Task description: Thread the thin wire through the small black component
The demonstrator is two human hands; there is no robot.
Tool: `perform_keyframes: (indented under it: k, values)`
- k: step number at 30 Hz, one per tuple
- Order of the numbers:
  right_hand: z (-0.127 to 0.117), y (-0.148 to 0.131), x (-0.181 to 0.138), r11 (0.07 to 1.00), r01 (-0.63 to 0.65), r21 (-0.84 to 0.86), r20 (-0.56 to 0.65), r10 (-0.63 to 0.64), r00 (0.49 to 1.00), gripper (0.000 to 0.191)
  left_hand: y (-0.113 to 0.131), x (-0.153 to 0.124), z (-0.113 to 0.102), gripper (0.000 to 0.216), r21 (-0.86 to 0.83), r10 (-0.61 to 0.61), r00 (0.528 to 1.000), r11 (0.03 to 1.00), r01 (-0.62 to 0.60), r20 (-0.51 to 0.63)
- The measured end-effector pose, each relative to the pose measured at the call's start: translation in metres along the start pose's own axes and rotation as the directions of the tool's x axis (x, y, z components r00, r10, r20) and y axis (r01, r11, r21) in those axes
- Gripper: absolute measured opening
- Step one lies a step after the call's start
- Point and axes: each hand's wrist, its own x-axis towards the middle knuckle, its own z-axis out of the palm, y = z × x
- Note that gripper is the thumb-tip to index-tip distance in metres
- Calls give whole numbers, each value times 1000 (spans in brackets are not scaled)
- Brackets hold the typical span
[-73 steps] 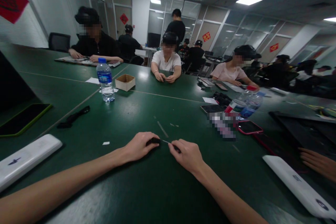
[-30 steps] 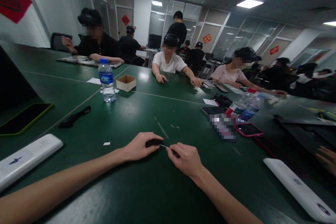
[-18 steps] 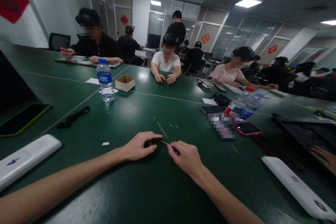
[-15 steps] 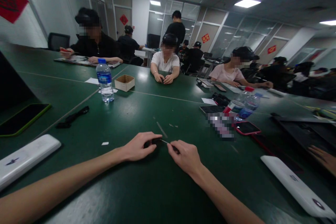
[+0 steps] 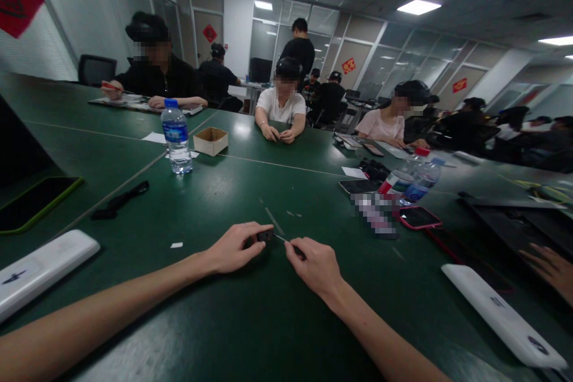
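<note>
My left hand [image 5: 233,248] rests on the green table [image 5: 250,322] with its fingers closed around a small black block-shaped part [image 5: 264,235]. My right hand [image 5: 313,262] lies just to its right, pinched on a thin pale pin or wire [image 5: 281,239] that runs toward the black part. The pin's tip meets the part's right end. What else the right hand's fingers cover is hidden.
A water bottle [image 5: 176,136] and small cardboard box [image 5: 210,140] stand farther back. White oblong devices lie at left [image 5: 40,268] and right [image 5: 501,316]. Phones [image 5: 418,216] and bottles [image 5: 416,182] sit at right. Several people work across the table; another person's hand [image 5: 548,262] shows at far right.
My hands have hardly moved; the left fingers have shifted so more of the black part shows. People across the table have moved their arms.
</note>
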Motion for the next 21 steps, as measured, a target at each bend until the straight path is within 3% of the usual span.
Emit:
perform_keyframes:
  k: [13, 21]
  values:
    - [1, 1, 0, 1000, -31, 4, 13, 31, 999, 36, -1, -1, -2, 43, -30, 67, 997, 997, -66, 29]
    - [0, 0, -1, 1000, -10, -14, 35, 10, 999, 39, -3, 0, 7, 46, -127, -100, 994, 987, 93, -49]
